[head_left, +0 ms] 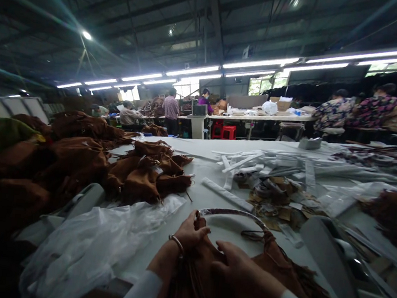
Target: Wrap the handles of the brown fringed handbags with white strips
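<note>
A brown fringed bag (278, 264) with a curved, plastic-wrapped handle (234, 213) lies at the table's near edge. Closed round the bag near the handle's left end is my left hand (190, 232), with a bracelet at the wrist. My right hand (236, 263) rests on the bag's brown material, right of my left hand, its fingers somewhat spread and the thumb apart. Cords hang down the bag below my left hand.
Piles of brown bags (143, 174) lie to the left, with a clear plastic bag (105, 238) nearer me. White strips (227, 194) and brown paper scraps (281, 199) cover the right part of the white table (199, 144). A person (0, 130) is at the far left; others work behind.
</note>
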### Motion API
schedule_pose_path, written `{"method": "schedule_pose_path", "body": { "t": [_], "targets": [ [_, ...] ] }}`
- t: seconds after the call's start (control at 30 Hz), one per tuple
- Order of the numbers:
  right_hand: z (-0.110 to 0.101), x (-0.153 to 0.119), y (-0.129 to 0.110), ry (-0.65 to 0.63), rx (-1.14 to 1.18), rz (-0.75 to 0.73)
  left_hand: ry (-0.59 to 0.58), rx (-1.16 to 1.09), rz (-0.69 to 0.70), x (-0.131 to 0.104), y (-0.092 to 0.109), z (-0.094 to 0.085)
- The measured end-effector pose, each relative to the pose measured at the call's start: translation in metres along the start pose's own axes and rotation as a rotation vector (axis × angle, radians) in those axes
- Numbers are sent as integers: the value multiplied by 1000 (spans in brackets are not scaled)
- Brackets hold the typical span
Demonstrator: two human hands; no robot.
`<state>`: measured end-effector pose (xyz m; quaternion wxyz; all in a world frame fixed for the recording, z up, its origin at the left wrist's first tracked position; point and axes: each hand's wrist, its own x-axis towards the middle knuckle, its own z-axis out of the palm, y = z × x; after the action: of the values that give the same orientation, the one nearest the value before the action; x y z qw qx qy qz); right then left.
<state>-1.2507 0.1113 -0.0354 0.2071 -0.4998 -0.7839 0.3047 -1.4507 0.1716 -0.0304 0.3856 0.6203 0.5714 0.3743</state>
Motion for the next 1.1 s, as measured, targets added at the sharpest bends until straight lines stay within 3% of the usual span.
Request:
{"method": "schedule_pose_path", "body": {
  "t": [0.07, 0.13, 0.23, 0.33, 0.4, 0.53, 0.67, 0.83, 1.0, 1.1],
  "targets": [
    [18, 18, 8, -69, 146, 13, -81, -18, -45, -6, -9, -4],
    [21, 29, 12, -104, 281, 51, -141, -131, -49, -18, -13, -13],
    [7, 38, 5, 45, 335, 3, -223, -440, -23, -33, -11, -22],
    [-11, 42, -9, 211, 313, -276, -209, -570, 9, -42, -4, -20],
    [-16, 42, -19, 176, 333, -393, -194, -590, 20, -46, -1, -16],
    [-11, 38, -27, 30, 412, -296, -137, -611, -5, -54, 5, -12],
    [-7, 36, -25, 131, -23, -338, -114, -531, -44, -55, 12, -16],
    [-18, 29, -27, 62, -591, -595, -221, -351, -146, -49, 24, -13],
    [-49, 34, -34, 133, -736, -732, -313, -258, -84, -50, 20, 1],
    [-76, 49, -33, 1, -725, -942, -413, -226, -163, -44, 12, 0]
  ]
}}
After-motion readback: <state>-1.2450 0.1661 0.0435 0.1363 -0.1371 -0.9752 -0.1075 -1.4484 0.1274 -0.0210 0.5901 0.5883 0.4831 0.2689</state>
